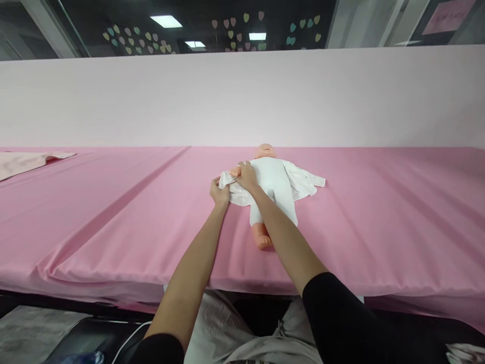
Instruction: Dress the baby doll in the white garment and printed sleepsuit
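A baby doll (273, 187) lies on its back on the pink sheet (113, 212), head toward the wall. It wears a white garment (299, 182) that spreads open on both sides. My left hand (219, 193) is closed on the edge of the garment's sleeve at the doll's arm. My right hand (246, 175) is closed around the doll's arm just beside it, where the sleeve bunches. One bare doll foot (262, 239) points toward me.
A pale pink folded cloth (26, 163) lies at the far left of the sheet. A light pink wall panel (242, 96) runs behind the surface. The sheet's front edge drops off near my lap, with a cable and dark objects below left.
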`<state>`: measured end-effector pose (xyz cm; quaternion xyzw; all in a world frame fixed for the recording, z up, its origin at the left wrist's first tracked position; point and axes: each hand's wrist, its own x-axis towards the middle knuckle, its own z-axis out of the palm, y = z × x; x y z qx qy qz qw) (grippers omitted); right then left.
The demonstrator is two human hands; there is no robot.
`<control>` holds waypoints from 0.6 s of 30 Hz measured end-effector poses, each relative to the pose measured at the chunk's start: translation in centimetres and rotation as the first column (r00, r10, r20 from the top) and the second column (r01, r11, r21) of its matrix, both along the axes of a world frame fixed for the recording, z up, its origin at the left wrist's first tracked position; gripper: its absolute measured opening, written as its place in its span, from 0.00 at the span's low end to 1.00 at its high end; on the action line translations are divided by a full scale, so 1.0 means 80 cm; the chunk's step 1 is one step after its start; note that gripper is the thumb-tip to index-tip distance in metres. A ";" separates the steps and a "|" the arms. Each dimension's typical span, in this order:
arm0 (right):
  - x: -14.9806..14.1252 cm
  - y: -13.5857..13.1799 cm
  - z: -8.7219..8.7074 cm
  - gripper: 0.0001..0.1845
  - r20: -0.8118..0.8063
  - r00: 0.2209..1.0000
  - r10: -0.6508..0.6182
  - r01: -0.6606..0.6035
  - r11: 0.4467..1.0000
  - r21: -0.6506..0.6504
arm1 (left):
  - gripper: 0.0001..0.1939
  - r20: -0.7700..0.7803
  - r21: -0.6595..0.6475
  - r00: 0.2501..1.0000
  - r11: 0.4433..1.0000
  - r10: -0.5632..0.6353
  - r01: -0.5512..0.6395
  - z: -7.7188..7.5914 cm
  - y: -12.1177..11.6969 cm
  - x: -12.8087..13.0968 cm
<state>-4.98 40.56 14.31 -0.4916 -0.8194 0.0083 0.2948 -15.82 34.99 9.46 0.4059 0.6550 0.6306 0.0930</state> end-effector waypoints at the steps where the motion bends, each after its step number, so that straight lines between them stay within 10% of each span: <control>1: 0.000 0.002 0.000 0.19 -0.043 0.999 -0.002 0.002 1.000 0.001 | 0.20 -0.005 -0.006 1.000 1.000 0.003 -0.003 0.000 0.000 -0.001; 12: -0.007 -0.013 0.002 0.20 0.082 0.966 -0.243 0.236 0.968 0.086 | 0.12 -0.614 -0.173 0.788 0.982 -0.045 -0.079 0.014 -0.031 0.043; 18: 0.017 -0.032 0.024 0.30 0.097 0.895 -0.436 0.444 0.891 -0.092 | 0.06 -0.399 -0.122 0.880 0.966 -0.259 0.229 0.021 -0.033 0.065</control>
